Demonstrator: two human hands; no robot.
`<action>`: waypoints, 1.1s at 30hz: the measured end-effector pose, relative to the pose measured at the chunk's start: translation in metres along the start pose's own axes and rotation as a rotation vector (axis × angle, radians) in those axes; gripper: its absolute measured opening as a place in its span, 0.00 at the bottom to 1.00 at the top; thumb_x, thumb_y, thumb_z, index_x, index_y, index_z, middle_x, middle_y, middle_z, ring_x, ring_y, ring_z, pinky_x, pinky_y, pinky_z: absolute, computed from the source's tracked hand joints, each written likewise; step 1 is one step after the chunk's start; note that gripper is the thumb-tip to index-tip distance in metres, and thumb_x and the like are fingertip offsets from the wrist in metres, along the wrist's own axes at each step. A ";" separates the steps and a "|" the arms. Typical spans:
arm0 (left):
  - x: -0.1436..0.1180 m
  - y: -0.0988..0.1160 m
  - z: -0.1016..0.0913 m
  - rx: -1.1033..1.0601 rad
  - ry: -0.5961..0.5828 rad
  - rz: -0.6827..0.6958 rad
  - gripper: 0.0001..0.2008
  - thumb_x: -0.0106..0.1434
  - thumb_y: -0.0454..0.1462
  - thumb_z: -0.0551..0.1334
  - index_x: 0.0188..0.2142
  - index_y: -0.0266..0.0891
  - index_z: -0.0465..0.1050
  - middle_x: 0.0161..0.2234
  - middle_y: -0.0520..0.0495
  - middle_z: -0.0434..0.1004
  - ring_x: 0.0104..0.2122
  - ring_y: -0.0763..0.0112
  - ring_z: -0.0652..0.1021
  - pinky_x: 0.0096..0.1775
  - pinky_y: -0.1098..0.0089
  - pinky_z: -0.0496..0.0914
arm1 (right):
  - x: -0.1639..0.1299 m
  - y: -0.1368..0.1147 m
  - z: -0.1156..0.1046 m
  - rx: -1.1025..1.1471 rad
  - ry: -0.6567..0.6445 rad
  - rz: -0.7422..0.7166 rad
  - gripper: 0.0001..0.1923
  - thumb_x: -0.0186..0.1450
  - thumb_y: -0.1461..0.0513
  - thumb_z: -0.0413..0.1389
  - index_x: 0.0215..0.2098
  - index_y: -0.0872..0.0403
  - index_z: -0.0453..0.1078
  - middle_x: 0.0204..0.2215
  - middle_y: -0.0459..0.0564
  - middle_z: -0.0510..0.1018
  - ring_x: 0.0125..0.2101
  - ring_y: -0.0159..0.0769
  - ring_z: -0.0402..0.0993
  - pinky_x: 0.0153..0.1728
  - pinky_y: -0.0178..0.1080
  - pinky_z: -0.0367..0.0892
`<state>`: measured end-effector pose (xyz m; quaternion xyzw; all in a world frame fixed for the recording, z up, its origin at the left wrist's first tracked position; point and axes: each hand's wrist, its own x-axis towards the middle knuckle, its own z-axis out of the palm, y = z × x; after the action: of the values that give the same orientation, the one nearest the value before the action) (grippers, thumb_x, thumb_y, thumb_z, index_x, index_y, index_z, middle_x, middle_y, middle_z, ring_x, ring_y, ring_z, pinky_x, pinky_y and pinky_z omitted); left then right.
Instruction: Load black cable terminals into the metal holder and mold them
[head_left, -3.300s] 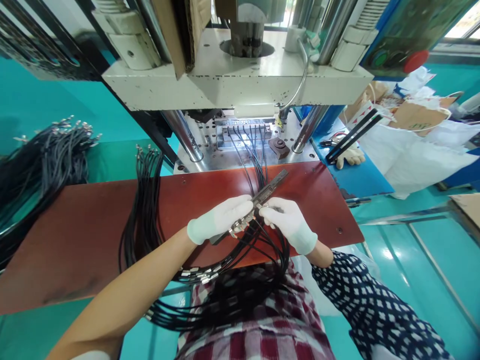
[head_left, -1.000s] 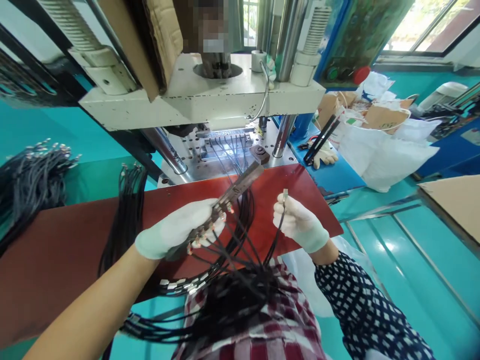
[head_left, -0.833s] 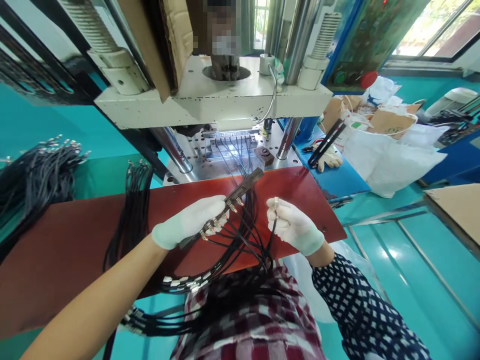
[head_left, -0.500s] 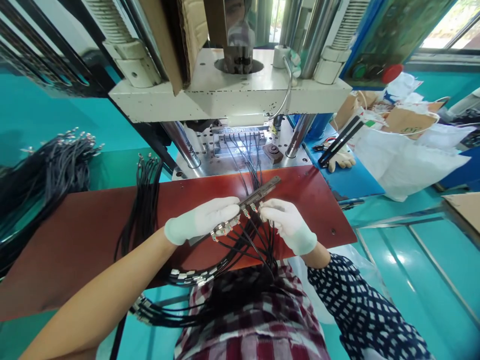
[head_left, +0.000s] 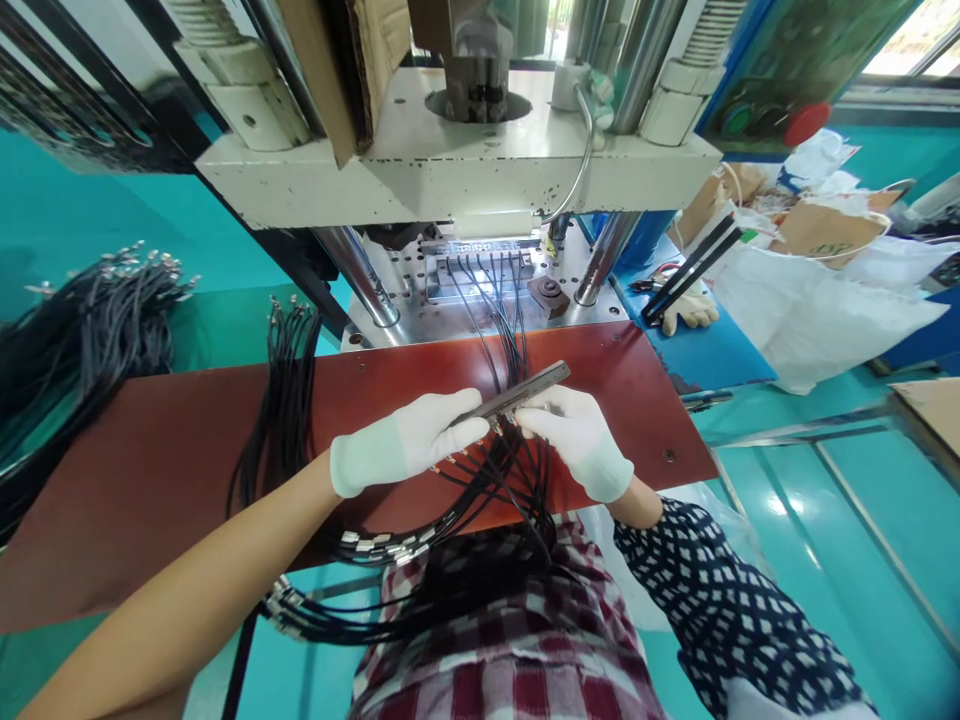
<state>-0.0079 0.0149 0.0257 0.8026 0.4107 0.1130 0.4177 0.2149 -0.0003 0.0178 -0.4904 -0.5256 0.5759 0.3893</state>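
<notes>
Metal bar (head_left: 525, 390) gripped by both closed hands.

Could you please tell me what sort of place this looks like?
Probably a cable assembly workshop: a press machine stands over a red workboard, bundles of black cables lie around, and gloved hands load cable ends into a metal bar.

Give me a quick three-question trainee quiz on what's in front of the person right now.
1. True or false: both hands wear white gloves.
2. What does the left hand grip? A) scissors B) a slim metal bar C) a tape roll
3. Which surface lies under the hands?

Key
1. True; the right hand is gloved too.
2. B, the metal bar, with black cables hanging from it.
3. The red-brown board.
</notes>
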 end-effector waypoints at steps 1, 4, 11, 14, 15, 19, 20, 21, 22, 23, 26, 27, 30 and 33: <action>0.001 -0.001 0.000 0.038 0.009 -0.006 0.19 0.71 0.50 0.49 0.33 0.38 0.61 0.28 0.53 0.64 0.27 0.74 0.64 0.31 0.70 0.59 | 0.001 0.002 0.000 -0.011 0.006 -0.004 0.09 0.57 0.60 0.60 0.23 0.56 0.68 0.22 0.44 0.72 0.25 0.29 0.65 0.30 0.35 0.62; 0.003 -0.004 0.002 0.003 -0.002 -0.005 0.19 0.71 0.51 0.49 0.33 0.38 0.61 0.28 0.53 0.64 0.27 0.74 0.64 0.31 0.71 0.60 | 0.002 0.006 -0.003 -0.054 0.036 0.003 0.08 0.57 0.59 0.61 0.27 0.57 0.72 0.26 0.46 0.76 0.30 0.32 0.70 0.35 0.36 0.66; -0.001 -0.011 0.005 -0.386 -0.036 -0.045 0.19 0.70 0.51 0.52 0.33 0.38 0.61 0.27 0.54 0.61 0.25 0.77 0.64 0.27 0.75 0.62 | -0.007 0.019 -0.025 0.021 -0.112 0.094 0.18 0.57 0.57 0.62 0.44 0.56 0.75 0.39 0.50 0.80 0.37 0.35 0.75 0.38 0.37 0.69; -0.005 -0.013 0.005 -0.489 -0.041 -0.050 0.18 0.70 0.51 0.53 0.34 0.37 0.63 0.27 0.54 0.62 0.24 0.77 0.64 0.25 0.76 0.63 | -0.012 0.027 -0.026 -0.010 -0.122 0.100 0.12 0.60 0.57 0.59 0.39 0.57 0.76 0.33 0.49 0.79 0.28 0.29 0.69 0.27 0.33 0.62; -0.007 -0.013 0.004 -0.513 -0.044 -0.048 0.18 0.70 0.51 0.52 0.35 0.37 0.64 0.27 0.53 0.63 0.24 0.77 0.64 0.24 0.76 0.63 | -0.013 0.028 -0.025 0.012 -0.120 0.102 0.12 0.61 0.57 0.58 0.38 0.57 0.76 0.32 0.50 0.79 0.26 0.28 0.66 0.24 0.32 0.59; -0.019 -0.009 -0.006 -0.545 -0.077 -0.021 0.21 0.70 0.51 0.51 0.41 0.35 0.66 0.29 0.50 0.67 0.23 0.77 0.66 0.22 0.76 0.63 | -0.007 0.031 -0.036 0.256 0.007 0.161 0.17 0.61 0.52 0.61 0.39 0.57 0.74 0.29 0.49 0.77 0.19 0.23 0.56 0.16 0.30 0.45; -0.022 -0.008 -0.009 -0.536 -0.072 -0.010 0.21 0.70 0.51 0.50 0.41 0.34 0.67 0.29 0.49 0.68 0.24 0.76 0.67 0.22 0.76 0.64 | -0.004 0.031 -0.044 0.336 0.078 0.159 0.18 0.59 0.51 0.63 0.38 0.56 0.73 0.28 0.48 0.75 0.19 0.22 0.54 0.15 0.29 0.43; -0.025 -0.008 -0.013 -0.520 -0.061 0.000 0.21 0.70 0.51 0.51 0.41 0.34 0.67 0.30 0.48 0.69 0.25 0.75 0.68 0.23 0.76 0.64 | -0.001 0.031 -0.054 0.416 0.154 0.148 0.19 0.56 0.51 0.65 0.38 0.55 0.73 0.26 0.46 0.74 0.18 0.21 0.52 0.14 0.28 0.42; -0.028 -0.007 -0.016 -0.500 -0.043 0.011 0.21 0.69 0.51 0.51 0.41 0.34 0.68 0.30 0.47 0.69 0.25 0.75 0.68 0.24 0.75 0.65 | 0.002 0.031 -0.063 0.494 0.223 0.132 0.20 0.53 0.51 0.68 0.37 0.55 0.73 0.26 0.44 0.72 0.17 0.20 0.49 0.14 0.27 0.42; -0.030 -0.007 -0.019 -0.485 -0.022 0.013 0.21 0.69 0.51 0.51 0.40 0.34 0.68 0.30 0.48 0.69 0.25 0.75 0.68 0.25 0.75 0.65 | 0.005 0.030 -0.072 0.564 0.279 0.118 0.22 0.49 0.52 0.70 0.36 0.54 0.72 0.25 0.42 0.71 0.17 0.19 0.47 0.14 0.26 0.42; -0.029 -0.006 -0.019 -0.495 0.025 -0.051 0.20 0.69 0.51 0.52 0.39 0.35 0.66 0.27 0.51 0.66 0.24 0.76 0.66 0.23 0.76 0.63 | 0.008 0.028 -0.081 0.594 0.371 0.079 0.24 0.46 0.52 0.72 0.36 0.54 0.72 0.23 0.40 0.69 0.17 0.18 0.45 0.13 0.26 0.42; -0.026 -0.005 -0.017 -0.504 0.036 -0.079 0.20 0.69 0.51 0.52 0.38 0.36 0.66 0.27 0.52 0.64 0.24 0.77 0.65 0.23 0.76 0.62 | 0.008 0.027 -0.077 0.537 0.375 0.067 0.24 0.48 0.51 0.70 0.38 0.53 0.73 0.24 0.41 0.69 0.17 0.19 0.47 0.13 0.26 0.42; -0.014 -0.003 -0.005 -0.419 0.084 -0.131 0.20 0.69 0.52 0.52 0.34 0.37 0.63 0.26 0.54 0.62 0.24 0.76 0.64 0.25 0.75 0.63 | 0.006 0.021 -0.051 0.262 0.329 0.049 0.20 0.56 0.51 0.64 0.42 0.54 0.73 0.23 0.44 0.73 0.16 0.22 0.52 0.13 0.29 0.43; -0.002 -0.003 0.006 -0.268 0.116 -0.106 0.20 0.69 0.52 0.52 0.32 0.38 0.62 0.26 0.54 0.63 0.25 0.76 0.65 0.27 0.74 0.63 | 0.007 0.014 -0.026 -0.043 0.242 -0.007 0.12 0.60 0.55 0.60 0.35 0.55 0.74 0.21 0.45 0.75 0.17 0.25 0.57 0.17 0.32 0.52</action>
<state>-0.0080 0.0106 0.0194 0.7090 0.4572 0.1906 0.5019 0.2400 0.0102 0.0033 -0.5626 -0.4888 0.4997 0.4414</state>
